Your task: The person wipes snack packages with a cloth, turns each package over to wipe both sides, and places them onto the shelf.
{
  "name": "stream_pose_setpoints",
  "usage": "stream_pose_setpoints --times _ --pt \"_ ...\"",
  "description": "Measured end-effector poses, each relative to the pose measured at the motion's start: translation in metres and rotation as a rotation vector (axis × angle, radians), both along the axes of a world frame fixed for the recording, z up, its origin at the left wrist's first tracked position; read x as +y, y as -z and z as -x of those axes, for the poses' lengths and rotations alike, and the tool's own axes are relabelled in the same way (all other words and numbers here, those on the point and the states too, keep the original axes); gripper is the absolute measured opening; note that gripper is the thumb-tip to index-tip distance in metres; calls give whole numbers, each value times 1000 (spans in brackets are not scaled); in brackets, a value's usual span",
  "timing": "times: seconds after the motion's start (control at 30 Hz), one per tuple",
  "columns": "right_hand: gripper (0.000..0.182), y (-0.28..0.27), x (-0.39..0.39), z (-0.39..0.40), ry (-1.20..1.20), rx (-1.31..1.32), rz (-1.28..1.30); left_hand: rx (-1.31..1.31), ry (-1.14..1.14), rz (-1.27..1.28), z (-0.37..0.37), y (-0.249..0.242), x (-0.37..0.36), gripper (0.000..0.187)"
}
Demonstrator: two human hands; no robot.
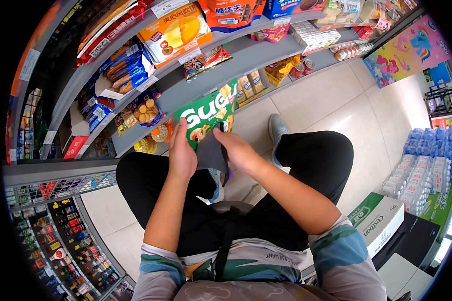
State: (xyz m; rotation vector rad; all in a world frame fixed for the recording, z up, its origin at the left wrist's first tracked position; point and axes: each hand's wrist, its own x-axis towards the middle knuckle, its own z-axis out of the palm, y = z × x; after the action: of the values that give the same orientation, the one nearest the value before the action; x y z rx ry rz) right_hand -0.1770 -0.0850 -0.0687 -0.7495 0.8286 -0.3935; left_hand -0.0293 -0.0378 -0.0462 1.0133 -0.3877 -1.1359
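A green snack bag [221, 103] with large white letters and pictures of snacks is held out over my knees, in front of the lower shelf. My left hand [182, 150] grips its left edge, thumb and fingers close along the side. On the other side, my right hand [238, 151] pinches a dark grey cloth [211, 154] at the bag's lower right. The cloth hangs down between both hands and covers the bag's bottom part. Some fingertips of both hands are hidden behind the bag and cloth.
Grey shelves [246, 50] curve ahead, with an orange snack box [176, 35], blue packets [128, 70] and a small bag [206, 61]. At right are bottled water packs [417, 175] and a white-green carton [379, 223]. A wire rack [60, 188] stands left.
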Motion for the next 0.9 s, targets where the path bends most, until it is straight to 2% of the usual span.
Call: stream_pose_setpoints --times 0.03,0.13,0.17,0.33,0.4,0.47,0.6,0.7,0.77,0.8,0.9 --pt "46 0 -4 2 71 -113 -61 -6 2 -5 4 -2 -1 39" --pt "43 -11 -14 7 189 -174 -127 -9 93 3 3 -4 -1 41" --pt "41 -23 -19 9 209 -142 -114 -7 94 1 2 -4 -1 41" --pt "39 -16 -37 22 246 -169 -104 -85 225 -95 3 -8 -3 42" --pt "37 -15 -45 26 388 -227 -137 -48 244 -113 0 -11 -2 42" --pt "35 -15 -54 30 427 -234 -136 -11 263 -130 -4 -13 0 42" --pt "34 -15 -56 32 475 -52 -133 81 270 -94 -8 -15 5 43" --pt "37 12 -48 27 395 71 -59 91 232 -69 -15 -15 9 43" --pt "52 26 -44 24 210 184 -29 155 172 -30 -19 -17 10 41" --pt "52 27 -42 23 209 184 -27 155 171 -29 -23 -18 11 41" --pt "64 21 -34 18 141 421 149 268 159 98 -32 -24 14 43"
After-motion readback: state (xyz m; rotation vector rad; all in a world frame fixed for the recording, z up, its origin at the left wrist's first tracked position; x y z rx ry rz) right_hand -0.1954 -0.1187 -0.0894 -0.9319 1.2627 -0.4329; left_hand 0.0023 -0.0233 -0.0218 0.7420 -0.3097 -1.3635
